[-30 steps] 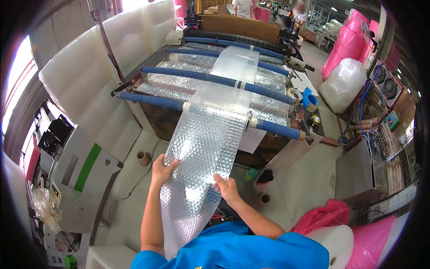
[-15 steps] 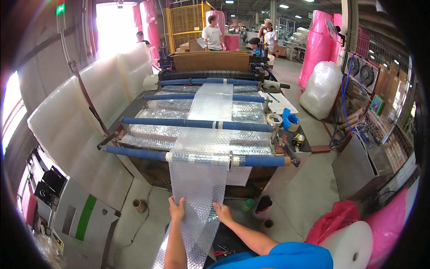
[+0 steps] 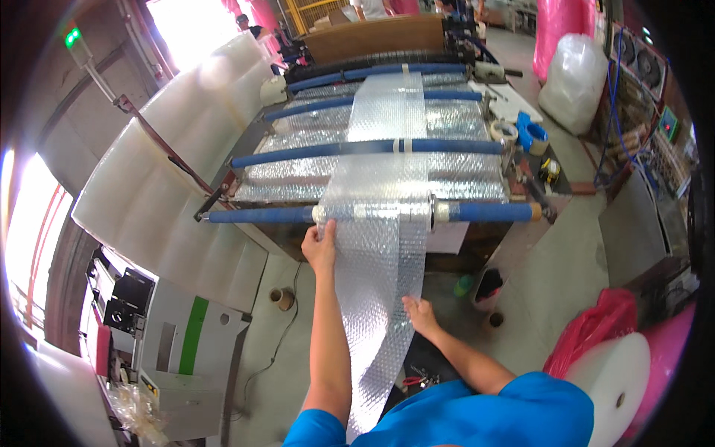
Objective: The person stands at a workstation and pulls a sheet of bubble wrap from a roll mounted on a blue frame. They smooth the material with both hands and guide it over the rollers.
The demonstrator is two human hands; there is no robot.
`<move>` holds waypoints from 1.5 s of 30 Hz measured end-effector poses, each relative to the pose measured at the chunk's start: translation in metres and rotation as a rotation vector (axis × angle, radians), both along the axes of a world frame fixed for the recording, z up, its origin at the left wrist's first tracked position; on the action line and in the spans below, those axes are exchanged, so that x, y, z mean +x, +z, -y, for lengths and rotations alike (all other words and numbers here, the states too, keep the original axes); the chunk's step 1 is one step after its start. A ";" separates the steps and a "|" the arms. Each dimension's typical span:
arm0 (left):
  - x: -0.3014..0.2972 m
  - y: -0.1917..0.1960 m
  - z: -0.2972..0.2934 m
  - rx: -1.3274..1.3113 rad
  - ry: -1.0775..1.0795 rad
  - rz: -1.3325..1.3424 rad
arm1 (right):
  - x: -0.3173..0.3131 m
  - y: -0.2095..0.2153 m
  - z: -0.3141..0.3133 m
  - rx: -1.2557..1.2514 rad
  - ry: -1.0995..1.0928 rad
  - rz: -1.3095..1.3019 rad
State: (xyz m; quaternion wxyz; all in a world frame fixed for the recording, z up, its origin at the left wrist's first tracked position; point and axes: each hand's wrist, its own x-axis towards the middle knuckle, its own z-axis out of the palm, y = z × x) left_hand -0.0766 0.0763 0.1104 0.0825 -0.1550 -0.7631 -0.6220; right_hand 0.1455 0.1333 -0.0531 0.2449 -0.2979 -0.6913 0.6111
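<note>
A long strip of clear bubble wrap [image 3: 372, 287] runs over several blue rollers and hangs from the front roller [image 3: 261, 216] down toward me. My left hand [image 3: 320, 249] is closed on the strip's left edge just below that roller, its thumb beside the white collar [image 3: 319, 214]. Lower down, my right hand [image 3: 422, 316] pinches the right edge, where the film looks folded over. The fingers behind the film are partly hidden.
Tape rolls [image 3: 503, 132] and a yellow-black tape measure [image 3: 550, 170] lie on the machine's right side. Red-handled pliers [image 3: 412, 381] are near my lap. A large white roll [image 3: 607, 387] stands at lower right, a grey cabinet [image 3: 179, 372] at left. People stand beyond the machine.
My left hand has moved up the strip's left edge to the front roller. My right hand stays lower on the right edge. The view has tilted down, and the film's right side looks more folded.
</note>
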 end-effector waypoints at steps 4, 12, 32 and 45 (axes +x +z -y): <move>-0.010 -0.007 0.000 0.178 -0.040 0.169 | 0.005 0.000 -0.003 0.074 0.072 0.057; -0.023 -0.019 0.007 0.025 -0.056 0.122 | 0.010 0.012 -0.001 0.083 0.081 0.055; -0.009 -0.028 0.010 -0.063 -0.006 0.073 | -0.016 0.080 -0.039 -0.021 0.040 -0.086; 0.016 -0.061 0.053 -0.115 -0.251 -0.002 | 0.001 0.082 -0.007 0.039 0.047 0.008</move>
